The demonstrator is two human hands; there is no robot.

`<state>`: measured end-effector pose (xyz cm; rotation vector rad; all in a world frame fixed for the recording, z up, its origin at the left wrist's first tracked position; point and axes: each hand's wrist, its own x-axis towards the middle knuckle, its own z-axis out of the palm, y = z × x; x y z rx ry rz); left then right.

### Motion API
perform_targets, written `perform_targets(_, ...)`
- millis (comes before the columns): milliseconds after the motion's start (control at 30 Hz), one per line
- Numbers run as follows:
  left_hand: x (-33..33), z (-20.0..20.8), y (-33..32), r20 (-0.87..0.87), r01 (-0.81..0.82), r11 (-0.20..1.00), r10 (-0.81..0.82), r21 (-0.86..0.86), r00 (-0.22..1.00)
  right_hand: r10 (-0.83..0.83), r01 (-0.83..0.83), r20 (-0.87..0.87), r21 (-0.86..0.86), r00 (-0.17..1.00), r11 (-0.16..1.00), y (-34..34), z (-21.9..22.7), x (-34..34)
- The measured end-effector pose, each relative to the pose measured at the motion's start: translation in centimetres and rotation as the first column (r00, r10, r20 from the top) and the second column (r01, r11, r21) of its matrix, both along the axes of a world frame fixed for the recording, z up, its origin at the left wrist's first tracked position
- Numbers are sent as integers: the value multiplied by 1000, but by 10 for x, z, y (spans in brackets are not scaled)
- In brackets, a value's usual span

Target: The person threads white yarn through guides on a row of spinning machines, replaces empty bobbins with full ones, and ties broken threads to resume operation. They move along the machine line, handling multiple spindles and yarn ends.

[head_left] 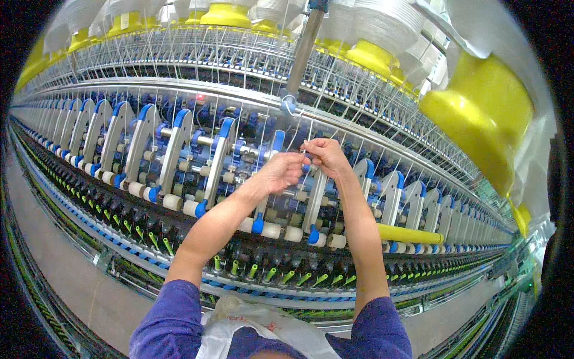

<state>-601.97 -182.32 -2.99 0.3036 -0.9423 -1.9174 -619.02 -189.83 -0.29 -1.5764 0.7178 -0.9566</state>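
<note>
Both of my arms reach forward over a long spinning machine (323, 197), and my hands meet near its middle. My left hand (281, 172) is closed, thumb and fingertips pinched together; whatever is in them is too fine to make out. Touching or nearly touching it, my right hand (329, 157) pinches at a thin white roving strand (311, 127) that hangs from above. Just below and around the hands stand grey pressure arms with blue caps, such as the arm (221, 152) to the left. Pale rollers (272, 231) run in a row beneath.
White roving bobbins (388, 21) on yellow bases (372, 55) hang overhead; a large yellow one (478, 107) bulges in at the right. A metal post (306, 54) rises behind my hands. A yellow tube (411, 234) lies beside my right forearm. Green spindles (270, 275) line the lower front.
</note>
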Motion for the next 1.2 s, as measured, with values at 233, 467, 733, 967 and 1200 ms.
perform_targets(233, 28, 5, 24, 691, 161, 969, 15, -189, 722, -105, 102, -51, -59, 993, 993, 5, -6, 7)
perform_targets(467, -1, -4, -15, 726, 60, 879, 350, -474, 592, -278, 278, 22, -157, 960, 948, 17, 0, -22)
perform_targets(733, -32, -23, 13, 77, 793, 359, 925, -491, -371, -441, 226, -263, -578, 858, 784, 16, -12, -21)
perform_targets(967, 88, 26, 201, 91, 667, 340, 921, -663, -380, -637, 182, -442, -714, 632, 676, 3, -60, 45)
perform_targets(1200, 225, 59, 262, 733, 223, 715, 556, -662, 392, -615, 216, -502, -641, 608, 737, -18, -81, 55)
